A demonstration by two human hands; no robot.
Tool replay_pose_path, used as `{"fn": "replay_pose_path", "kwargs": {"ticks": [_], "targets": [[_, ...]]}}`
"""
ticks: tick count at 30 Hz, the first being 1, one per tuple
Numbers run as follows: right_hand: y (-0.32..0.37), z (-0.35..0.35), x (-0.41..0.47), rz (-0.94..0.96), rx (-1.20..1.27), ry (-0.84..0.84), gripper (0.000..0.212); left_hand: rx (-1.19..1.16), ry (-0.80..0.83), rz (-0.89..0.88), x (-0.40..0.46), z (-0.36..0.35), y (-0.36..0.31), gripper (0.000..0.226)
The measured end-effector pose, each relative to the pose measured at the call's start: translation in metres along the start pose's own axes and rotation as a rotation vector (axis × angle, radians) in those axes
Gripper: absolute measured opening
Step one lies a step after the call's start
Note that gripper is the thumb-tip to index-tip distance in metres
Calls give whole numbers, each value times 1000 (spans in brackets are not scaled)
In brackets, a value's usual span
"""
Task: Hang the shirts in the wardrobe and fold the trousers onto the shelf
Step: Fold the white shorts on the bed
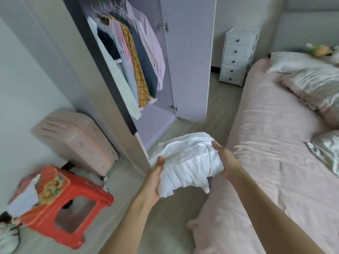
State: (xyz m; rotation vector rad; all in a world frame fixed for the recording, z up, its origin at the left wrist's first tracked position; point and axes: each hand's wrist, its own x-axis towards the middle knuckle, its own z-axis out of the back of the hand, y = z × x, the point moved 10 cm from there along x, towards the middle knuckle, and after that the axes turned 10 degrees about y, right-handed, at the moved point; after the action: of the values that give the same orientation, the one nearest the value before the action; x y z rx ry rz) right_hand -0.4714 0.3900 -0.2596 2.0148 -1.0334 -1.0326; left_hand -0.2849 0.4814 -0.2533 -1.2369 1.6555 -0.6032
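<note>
Already you had several shirts (136, 59) hung in the wardrobe (187, 70); your left hand (156, 177) and right hand (224, 160) each gripped an end of the folded white trousers (189, 160), held off the bed (275, 153), apparently still to be shelved

Nothing readable anywhere here, honestly: the red box (37, 189) sitting on the red stool (73, 215) has a gold pattern printed on it, but it's too blurry to tell whether that's lettering or just decoration.
</note>
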Motion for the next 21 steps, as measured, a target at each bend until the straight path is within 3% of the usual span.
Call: {"fn": "replay_pose_path", "kwargs": {"ticks": [3, 6, 12, 18, 21], "targets": [[37, -18, 22, 193, -16, -197, 13, 115, 22, -72, 22, 1, -53, 54], [67, -18, 38, 239, -12, -294, 14, 174, 22, -146, 52, -11, -99, 49], [156, -38, 91, 268, -32, -211, 41, 140, -2, -233, 119, -51, -180, 55], [299, -71, 190, 442, -195, -213, 27, -9, -88, -391, 236, -78, -304, 59], [377, -86, 260, 582, -291, -197, 41, -31, -80, -467, 307, -93, -379, 58]]}}
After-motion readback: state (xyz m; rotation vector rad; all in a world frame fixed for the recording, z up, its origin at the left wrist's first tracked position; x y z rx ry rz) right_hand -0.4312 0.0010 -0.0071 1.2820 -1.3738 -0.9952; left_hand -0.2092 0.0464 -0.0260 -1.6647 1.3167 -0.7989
